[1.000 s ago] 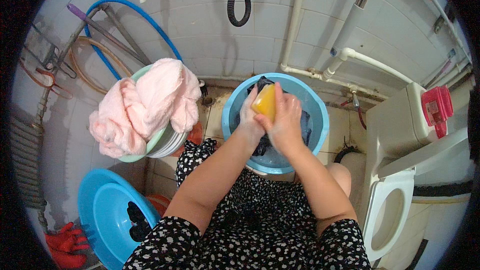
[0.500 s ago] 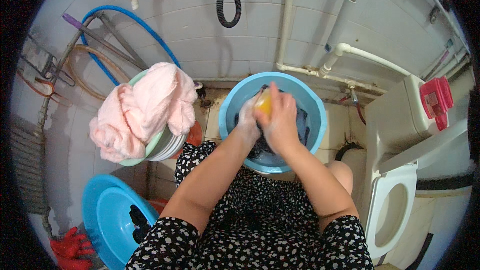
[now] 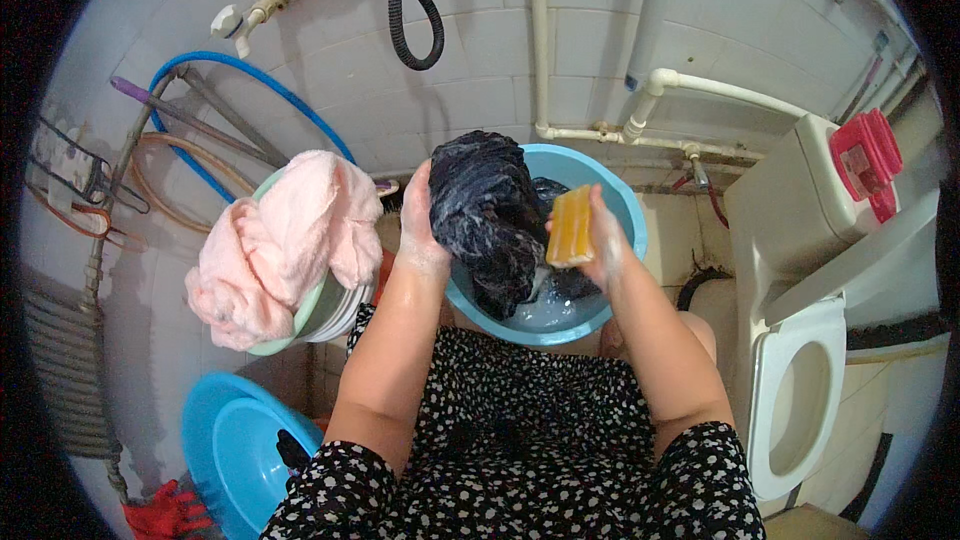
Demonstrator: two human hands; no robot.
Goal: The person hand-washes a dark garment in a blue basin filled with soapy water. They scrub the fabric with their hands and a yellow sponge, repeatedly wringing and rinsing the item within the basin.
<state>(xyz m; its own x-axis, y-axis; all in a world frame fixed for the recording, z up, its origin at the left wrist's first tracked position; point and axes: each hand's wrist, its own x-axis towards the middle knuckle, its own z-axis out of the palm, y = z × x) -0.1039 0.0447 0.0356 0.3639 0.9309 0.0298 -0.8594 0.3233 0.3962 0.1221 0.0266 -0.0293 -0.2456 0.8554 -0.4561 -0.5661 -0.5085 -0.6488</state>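
Note:
A dark, wet cloth garment with streaks of suds is lifted over the left part of a light blue basin. My left hand grips it along its left side, with most of the fingers hidden behind the cloth. A yellow soap bar stands upright in my right hand, whose fingers close round its right edge. Suds whiten both wrists. Below the garment, soapy water and more dark fabric show in the basin.
Pink fluffy cloth is heaped on a pale green basin at left. Lower left, a brighter blue basin holds something black, beside red gloves. A toilet stands at right; pipes and a black hose line the wall.
My hands were together over the basin around the yellow soap. Now they are apart: the left has raised the dark garment, and the right holds the soap beside it. The view has shifted slightly.

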